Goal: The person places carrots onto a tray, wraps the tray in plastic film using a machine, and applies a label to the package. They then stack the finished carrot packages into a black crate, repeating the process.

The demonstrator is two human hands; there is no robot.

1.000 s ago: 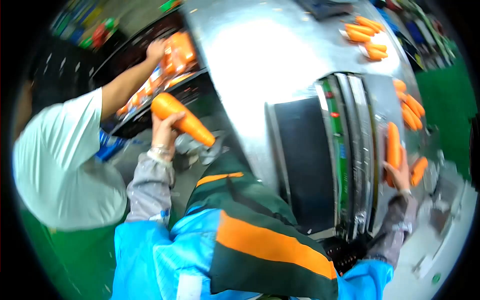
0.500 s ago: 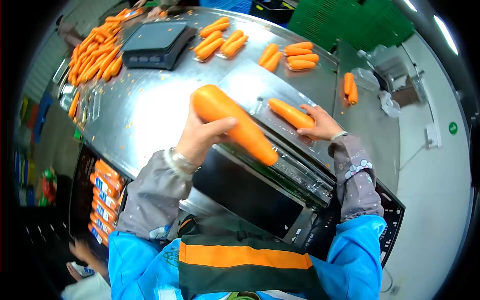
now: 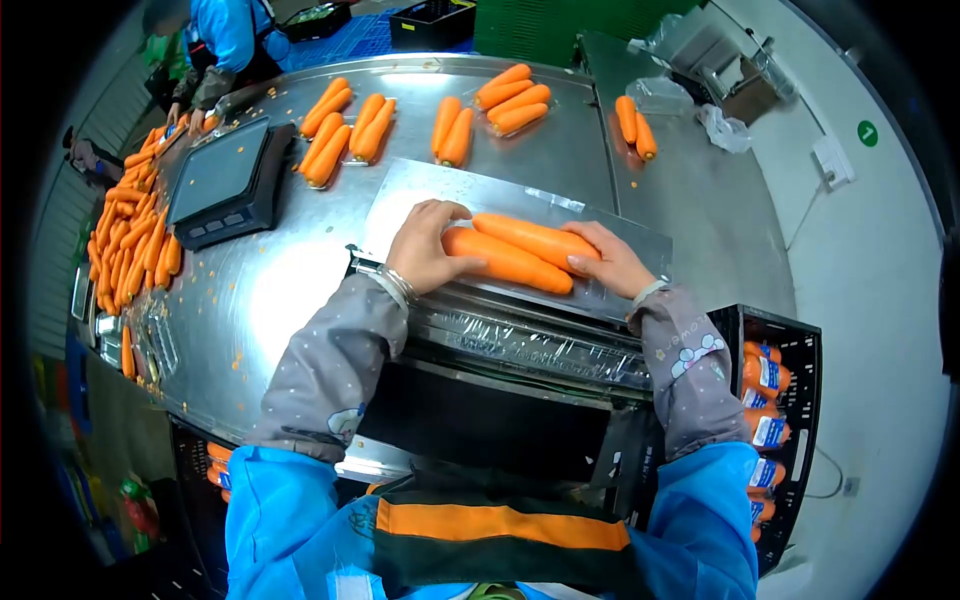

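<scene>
Two large carrots lie side by side on the metal plate (image 3: pixel 400 190) behind the film wrapper. My left hand (image 3: pixel 432 247) is wrapped round the left end of the nearer carrot (image 3: pixel 510 263), thumb on its near side. My right hand (image 3: pixel 608 262) grips the right end of the farther carrot (image 3: pixel 535 238), its thumb close to the nearer carrot's tip. Clear film (image 3: pixel 530 335) stretches across the wrapper just in front of the plate.
A scale (image 3: pixel 225 180) stands at the left beside a carrot pile (image 3: pixel 130 240). Carrot groups (image 3: pixel 515 100) line the table's back. Crates of packed carrots (image 3: pixel 765 400) flank the wrapper. A co-worker (image 3: pixel 225 50) stands at the back left. Plastic bags (image 3: pixel 725 128) lie at the right.
The nearer carrot has come down from the air beside the other one on the plate. My hands are closer together, and the view has turned.
</scene>
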